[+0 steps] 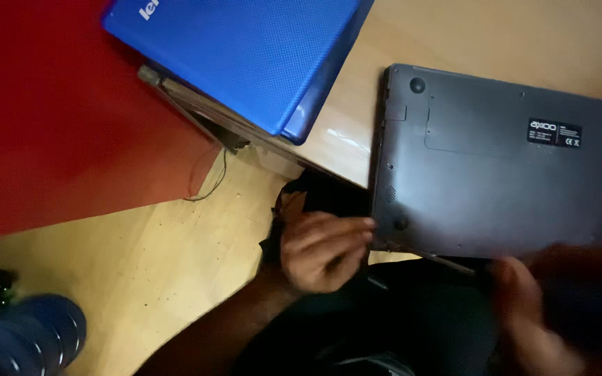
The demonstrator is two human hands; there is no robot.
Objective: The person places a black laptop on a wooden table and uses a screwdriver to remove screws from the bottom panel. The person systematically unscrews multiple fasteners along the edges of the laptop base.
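A grey laptop (496, 167) is lying upside down on the worktop (454, 35), its long axis running left to right, with a small black rectangular label near its upper right corner. Your left hand (322, 251) is touching its lower left corner, fingers (346, 226) pressed together. Your right hand (531, 320) is blurring near the front edge; I cannot tell its fingers. A blue laptop (245, 56) is lying well apart, upper left.

Right hand (524, 313): motion-blurred, bottom right; grip unreadable, partly cut by bottom edge. Dark object (587, 292) beside it: blurred, kind unclear. Blue laptop (245, 56): cut by top edge. Blue ridged object (29, 341), bottom-left corner: cropped, blurred, unidentifiable.
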